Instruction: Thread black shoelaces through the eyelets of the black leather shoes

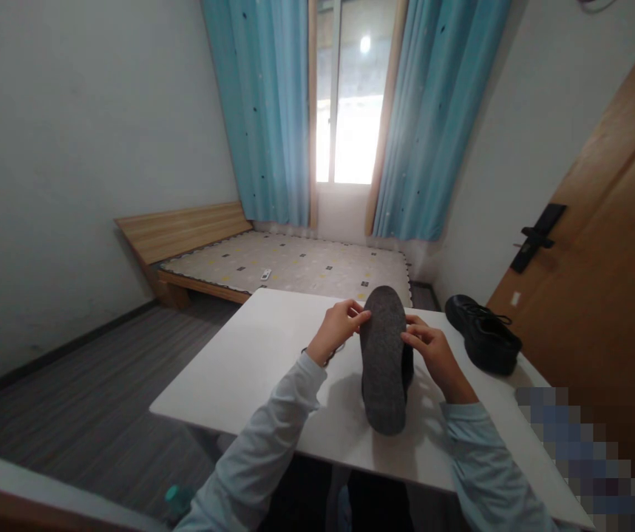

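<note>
A dark grey felt-like insole (384, 362) is held upright over the white table (250, 362), its wide end at the top. Thumb and fingers of my left hand (340, 325) pinch its left edge near the top. On the opposite edge, my right hand (431, 347) grips it the same way. Behind the insole a black object (409, 363) shows in part, probably a shoe; most of it is hidden. Another black lace-up shoe (483, 336) rests at the table's right edge, beyond my right hand.
A low bed (295, 258) with a patterned mattress stands past the table, and a small white remote-like item (265, 274) lies on it. To the right is a wooden door (599, 273) with a black handle. Blue curtains (273, 111) hang by the window.
</note>
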The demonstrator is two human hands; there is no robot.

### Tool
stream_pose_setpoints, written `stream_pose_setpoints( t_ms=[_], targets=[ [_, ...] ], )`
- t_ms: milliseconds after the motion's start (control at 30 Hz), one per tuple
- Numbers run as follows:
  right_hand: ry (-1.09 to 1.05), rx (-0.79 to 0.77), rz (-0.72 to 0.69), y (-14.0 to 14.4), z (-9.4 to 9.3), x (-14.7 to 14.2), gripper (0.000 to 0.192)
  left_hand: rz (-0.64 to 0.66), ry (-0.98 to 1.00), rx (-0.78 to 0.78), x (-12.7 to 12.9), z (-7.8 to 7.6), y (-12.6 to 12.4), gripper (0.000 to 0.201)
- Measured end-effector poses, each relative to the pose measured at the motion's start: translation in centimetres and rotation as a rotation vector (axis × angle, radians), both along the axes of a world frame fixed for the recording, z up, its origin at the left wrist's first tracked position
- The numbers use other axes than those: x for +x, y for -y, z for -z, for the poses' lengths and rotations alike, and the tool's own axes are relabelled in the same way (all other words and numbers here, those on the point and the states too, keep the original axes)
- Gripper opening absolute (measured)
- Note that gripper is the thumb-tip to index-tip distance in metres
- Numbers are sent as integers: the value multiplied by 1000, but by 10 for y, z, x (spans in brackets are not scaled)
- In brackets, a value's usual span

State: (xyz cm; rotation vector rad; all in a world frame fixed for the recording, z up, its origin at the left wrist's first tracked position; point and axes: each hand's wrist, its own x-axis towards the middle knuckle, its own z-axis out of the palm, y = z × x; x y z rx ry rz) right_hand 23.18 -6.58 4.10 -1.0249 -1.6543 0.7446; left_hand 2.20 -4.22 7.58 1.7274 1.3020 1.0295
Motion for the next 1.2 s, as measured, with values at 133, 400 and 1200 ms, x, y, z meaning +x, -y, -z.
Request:
stream_pose_setpoints(
  t_ms=[133,400,1200],
  targets=[
    [27,-20,-24,2,-1,-1,29,15,-84,180,-4,-10,-5,27],
    [144,-14,-59,5,-2,-1,29,214,-258,365,-3,-26,-18,35],
    [483,201,34,-12,20,8,35,576,-426,300,9,-47,7,24]
  ],
)
